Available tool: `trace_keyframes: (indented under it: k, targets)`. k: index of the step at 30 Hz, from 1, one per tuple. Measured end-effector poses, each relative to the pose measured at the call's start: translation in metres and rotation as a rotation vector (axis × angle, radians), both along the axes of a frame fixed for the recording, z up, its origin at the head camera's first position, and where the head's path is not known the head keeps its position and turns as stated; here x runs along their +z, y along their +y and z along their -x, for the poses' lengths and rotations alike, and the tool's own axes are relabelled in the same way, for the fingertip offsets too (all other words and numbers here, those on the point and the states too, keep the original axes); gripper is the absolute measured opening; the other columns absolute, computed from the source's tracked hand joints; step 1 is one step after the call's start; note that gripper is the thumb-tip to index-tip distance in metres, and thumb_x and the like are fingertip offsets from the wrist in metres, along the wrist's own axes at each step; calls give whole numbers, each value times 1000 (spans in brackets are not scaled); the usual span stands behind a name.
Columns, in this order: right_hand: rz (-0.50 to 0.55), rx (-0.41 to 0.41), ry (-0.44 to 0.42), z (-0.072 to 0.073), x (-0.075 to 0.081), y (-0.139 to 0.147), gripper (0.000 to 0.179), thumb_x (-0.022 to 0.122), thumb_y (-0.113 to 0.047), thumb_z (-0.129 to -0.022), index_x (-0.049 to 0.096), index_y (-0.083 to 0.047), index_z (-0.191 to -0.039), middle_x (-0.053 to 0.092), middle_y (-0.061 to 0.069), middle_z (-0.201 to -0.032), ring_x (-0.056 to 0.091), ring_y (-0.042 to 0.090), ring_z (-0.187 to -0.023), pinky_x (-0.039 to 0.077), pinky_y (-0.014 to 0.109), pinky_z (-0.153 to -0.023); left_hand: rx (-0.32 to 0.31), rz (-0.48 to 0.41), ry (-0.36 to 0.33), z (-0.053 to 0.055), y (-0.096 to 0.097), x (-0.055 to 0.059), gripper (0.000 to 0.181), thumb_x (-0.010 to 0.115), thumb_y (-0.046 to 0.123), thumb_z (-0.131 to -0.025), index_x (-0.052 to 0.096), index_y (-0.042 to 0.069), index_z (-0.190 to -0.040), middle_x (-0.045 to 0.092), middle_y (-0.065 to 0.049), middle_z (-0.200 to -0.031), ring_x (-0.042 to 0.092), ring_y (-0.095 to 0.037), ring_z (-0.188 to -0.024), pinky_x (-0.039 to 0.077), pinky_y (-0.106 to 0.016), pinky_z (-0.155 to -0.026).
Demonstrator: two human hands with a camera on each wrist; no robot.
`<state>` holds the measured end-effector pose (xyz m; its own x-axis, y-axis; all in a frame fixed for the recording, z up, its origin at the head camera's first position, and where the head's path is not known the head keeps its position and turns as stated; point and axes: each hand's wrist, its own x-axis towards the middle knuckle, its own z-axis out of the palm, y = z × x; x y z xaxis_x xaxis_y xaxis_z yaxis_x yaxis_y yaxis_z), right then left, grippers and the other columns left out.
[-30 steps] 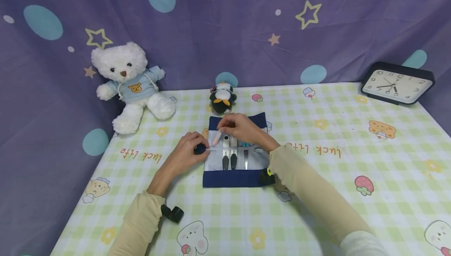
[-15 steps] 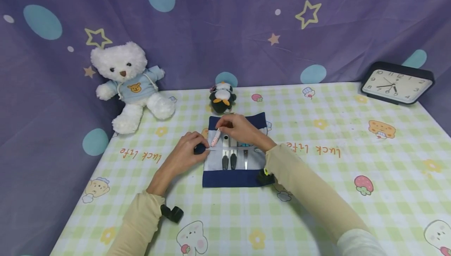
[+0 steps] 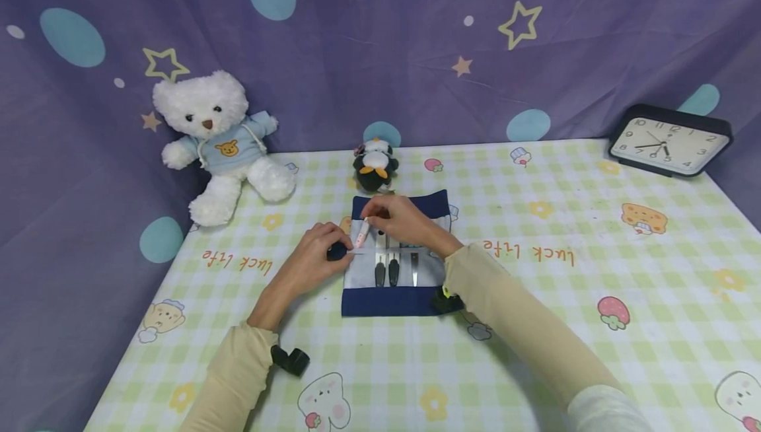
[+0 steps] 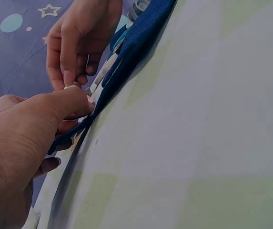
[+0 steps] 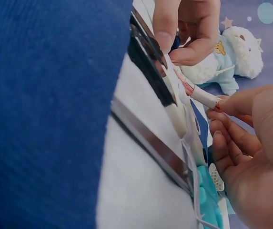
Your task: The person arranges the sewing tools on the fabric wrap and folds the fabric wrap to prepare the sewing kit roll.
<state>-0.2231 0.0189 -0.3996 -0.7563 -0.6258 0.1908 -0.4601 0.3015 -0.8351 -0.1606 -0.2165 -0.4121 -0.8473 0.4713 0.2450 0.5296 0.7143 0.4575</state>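
Holding the pouch (image 3: 386, 302) are left fingers (image 5: 199, 50), right fingers (image 5: 238, 136) pinching a probable tube (image 5: 204, 98)

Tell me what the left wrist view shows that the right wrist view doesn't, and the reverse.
Only the left wrist view: the green-and-white checked cloth.

Only the right wrist view: the glossy black tool handles, the flat silver metal blade and the white plush bear's light-blue shirt.

Both: the left hand, the right hand, the navy-blue fabric pouch and the purple curtain. The slim pink-and-white tube shows clearly from the right wrist; from the left, fingers hide most of it.
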Motion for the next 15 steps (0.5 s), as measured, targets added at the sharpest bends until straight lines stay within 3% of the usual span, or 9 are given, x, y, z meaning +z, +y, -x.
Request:
trace_keyframes:
  k: [15]
  targets:
    - [-4, -23, 11, 2, -1, 4, 17, 60, -6, -105, 71, -2, -116, 70, 9, -104, 65, 17, -87, 54, 32, -78, 1, 4, 13, 0, 0, 0, 12, 79, 16, -89, 73, 10, -97, 65, -5, -102, 58, -27, -97, 44, -47, -90]
